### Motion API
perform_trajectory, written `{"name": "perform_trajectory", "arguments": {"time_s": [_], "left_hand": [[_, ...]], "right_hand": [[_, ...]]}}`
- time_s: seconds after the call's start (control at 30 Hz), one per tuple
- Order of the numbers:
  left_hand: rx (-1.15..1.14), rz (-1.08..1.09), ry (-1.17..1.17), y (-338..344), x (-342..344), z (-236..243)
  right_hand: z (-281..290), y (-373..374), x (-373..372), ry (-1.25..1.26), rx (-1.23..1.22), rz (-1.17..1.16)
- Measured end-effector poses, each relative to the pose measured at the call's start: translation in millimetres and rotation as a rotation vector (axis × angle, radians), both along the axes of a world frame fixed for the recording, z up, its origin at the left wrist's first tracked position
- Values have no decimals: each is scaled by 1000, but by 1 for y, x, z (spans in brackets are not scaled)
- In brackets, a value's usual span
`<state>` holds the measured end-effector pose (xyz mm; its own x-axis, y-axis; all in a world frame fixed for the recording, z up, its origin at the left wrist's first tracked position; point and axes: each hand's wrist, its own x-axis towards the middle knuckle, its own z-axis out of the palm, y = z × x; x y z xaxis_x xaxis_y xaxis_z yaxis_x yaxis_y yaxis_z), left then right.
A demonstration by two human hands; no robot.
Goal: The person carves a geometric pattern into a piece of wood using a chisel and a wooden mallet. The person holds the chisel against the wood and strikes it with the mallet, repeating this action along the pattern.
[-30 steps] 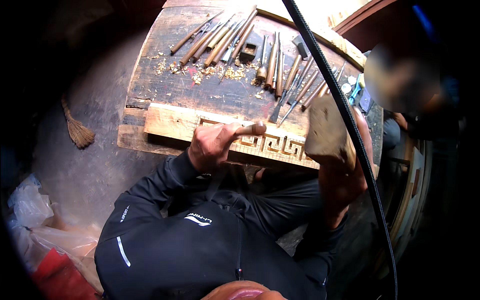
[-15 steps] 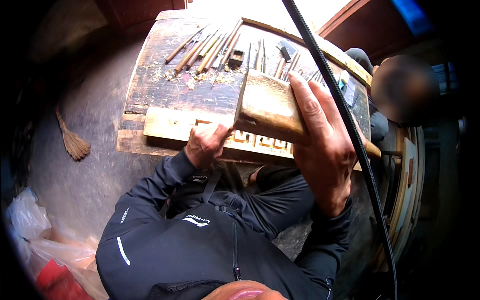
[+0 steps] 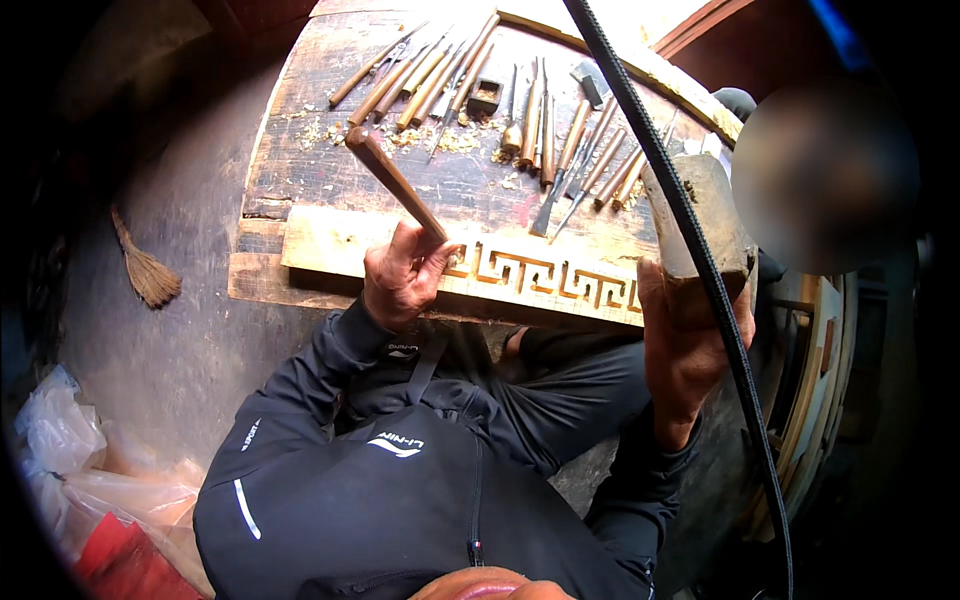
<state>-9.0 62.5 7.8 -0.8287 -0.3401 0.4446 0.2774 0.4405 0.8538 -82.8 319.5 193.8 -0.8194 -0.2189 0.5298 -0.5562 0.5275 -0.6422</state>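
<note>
A wooden-handled chisel [image 3: 395, 185] tilts up and leftward out of my left hand [image 3: 402, 278], whose fingers pinch it low down. Its tip is hidden behind the fingers, at the left end of a meander pattern cut into a pale wooden board [image 3: 335, 240]. That board lies along the near edge of the bench. My right hand [image 3: 690, 365] is closed on a blocky wooden mallet [image 3: 698, 222], raised at the board's right end, apart from the chisel. The mallet's handle is out of sight.
On the wooden bench [image 3: 330, 175] lie several chisels [image 3: 430, 85], a small dark box [image 3: 485, 97] and wood shavings [image 3: 455, 140]. A black cable [image 3: 650, 140] hangs across the right side. Another person [image 3: 820, 180] sits at far right. A hand broom [image 3: 150, 275] lies left.
The mallet has swung right, away from the chisel, with my right hand. It no longer covers the chisel handle and the carved pattern. My left hand has stayed nearly in place.
</note>
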Motion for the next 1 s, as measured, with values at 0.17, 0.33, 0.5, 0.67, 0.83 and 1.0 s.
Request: {"name": "perform_trajectory", "arguments": {"time_s": [0.17,0.33,0.5,0.67,0.83,1.0], "left_hand": [[-12,-36,48,-4,-2,-11],[1,-32,37,-3,-4,-5],[0,-37,9,-3,-4,-2],[12,-45,-8,-2,-4,3],[-26,-58,13,-1,-5,2],[-249,-68,107,-2,-7,1]], "right_hand": [[-4,-11,-6,-11,20,16],[-3,-16,-11,-63,-11,44],[-8,-21,-24,143,18,193],[-1,-22,-20,102,99,182],[-2,-29,-18,113,42,187],[7,-38,-20,130,36,192]]}}
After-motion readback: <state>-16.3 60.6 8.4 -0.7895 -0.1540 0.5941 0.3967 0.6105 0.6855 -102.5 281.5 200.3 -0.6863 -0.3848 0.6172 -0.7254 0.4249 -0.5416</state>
